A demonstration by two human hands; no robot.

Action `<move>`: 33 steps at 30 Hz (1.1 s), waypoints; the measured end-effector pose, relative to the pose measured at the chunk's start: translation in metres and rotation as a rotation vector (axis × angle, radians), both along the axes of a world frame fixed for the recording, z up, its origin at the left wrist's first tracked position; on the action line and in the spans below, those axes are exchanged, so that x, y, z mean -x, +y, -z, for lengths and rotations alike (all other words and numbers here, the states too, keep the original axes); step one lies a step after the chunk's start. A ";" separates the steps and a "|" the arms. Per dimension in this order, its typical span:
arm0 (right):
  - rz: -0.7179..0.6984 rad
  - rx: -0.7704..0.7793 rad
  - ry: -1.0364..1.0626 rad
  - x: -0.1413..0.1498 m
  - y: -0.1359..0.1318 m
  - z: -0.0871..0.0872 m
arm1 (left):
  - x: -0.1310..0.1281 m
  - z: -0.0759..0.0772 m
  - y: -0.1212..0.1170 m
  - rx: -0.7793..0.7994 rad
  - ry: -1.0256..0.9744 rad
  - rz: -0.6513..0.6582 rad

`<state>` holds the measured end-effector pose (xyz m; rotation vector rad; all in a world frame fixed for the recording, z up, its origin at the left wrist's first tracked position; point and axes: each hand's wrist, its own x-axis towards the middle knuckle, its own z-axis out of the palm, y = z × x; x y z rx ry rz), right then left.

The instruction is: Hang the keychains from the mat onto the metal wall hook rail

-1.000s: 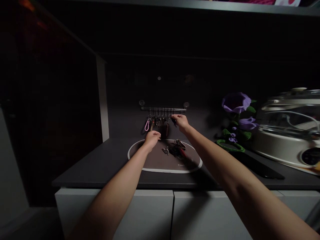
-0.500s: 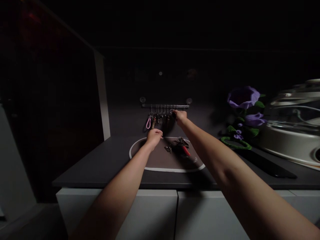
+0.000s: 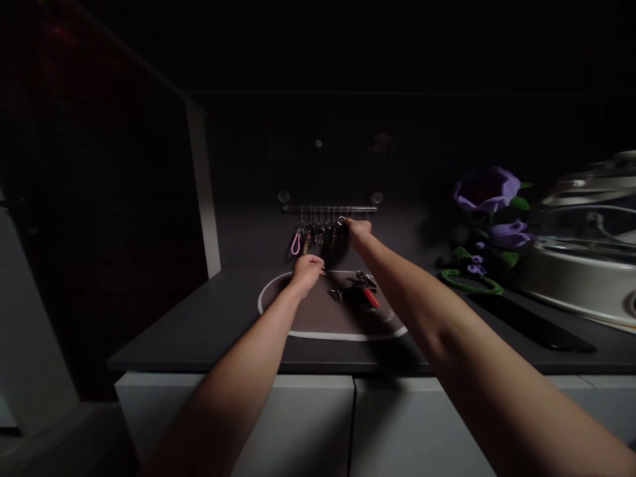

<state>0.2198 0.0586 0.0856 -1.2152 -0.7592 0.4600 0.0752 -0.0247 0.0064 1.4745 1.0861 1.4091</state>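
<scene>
A metal key ring (image 3: 341, 220) is pinched in my right hand (image 3: 360, 228), up against the hooks of a wall rail (image 3: 328, 209). Whether the ring sits on a hook I cannot tell. Lower and to the left, my left hand (image 3: 308, 267) is closed over the mat, its fingertips together; anything in them is too small to make out. Several keys (image 3: 318, 233) hang from the rail, along with a pink strap loop (image 3: 296, 243) at its left end. On the mat (image 3: 318, 324) lie a small dark tag with a ring (image 3: 334, 294) and a bunch with a red piece (image 3: 370, 297).
The mat lies on a dark countertop (image 3: 193, 331) above white cabinets (image 3: 308, 411). To the right stand purple flowers (image 3: 489, 192) with a green base ring, a long black object (image 3: 536, 324) and a large white appliance (image 3: 581, 275). A tall panel (image 3: 203, 192) borders the left side.
My right hand stays at the rail with the key ring, and my left hand has barely moved. The view has shifted very slightly.
</scene>
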 end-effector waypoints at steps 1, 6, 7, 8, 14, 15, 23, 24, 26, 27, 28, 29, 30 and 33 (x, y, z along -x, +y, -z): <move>0.022 0.015 -0.014 0.000 0.001 0.000 | 0.000 0.000 0.000 0.001 0.000 -0.001; 0.101 0.047 -0.055 0.000 0.003 0.001 | 0.000 0.001 0.002 0.008 0.007 -0.005; 0.108 0.051 -0.051 0.000 0.005 0.001 | 0.000 0.001 0.002 0.010 0.008 -0.004; 0.117 0.056 -0.045 0.000 0.006 0.002 | 0.000 0.001 0.001 0.011 0.008 -0.003; 0.078 0.085 -0.044 -0.005 0.013 0.007 | 0.000 -0.001 -0.002 0.020 0.008 -0.010; 0.066 0.065 -0.049 -0.006 0.013 0.009 | 0.000 -0.002 -0.003 0.021 0.007 -0.008; -0.102 -0.051 -0.084 -0.016 0.011 0.024 | 0.001 0.000 -0.001 0.025 0.003 -0.009; -0.127 -0.060 -0.087 -0.017 0.010 0.025 | 0.001 0.000 -0.001 0.027 0.003 -0.011; -0.167 -0.074 -0.100 -0.019 0.007 0.027 | 0.001 0.001 0.000 0.026 0.003 -0.012; -0.181 -0.078 -0.110 -0.020 0.004 0.028 | 0.001 0.002 0.000 0.026 0.004 -0.012; -0.195 -0.081 -0.119 -0.020 0.002 0.029 | 0.001 0.002 0.001 0.024 0.003 -0.009; -0.211 -0.083 -0.127 -0.021 -0.001 0.030 | 0.001 0.003 0.001 0.020 0.003 -0.003; -0.232 -0.082 -0.132 -0.022 -0.005 0.031 | 0.000 0.004 0.002 0.017 0.005 0.005; -0.313 -0.079 -0.136 -0.023 -0.016 0.032 | -0.001 0.007 0.003 0.001 0.037 0.039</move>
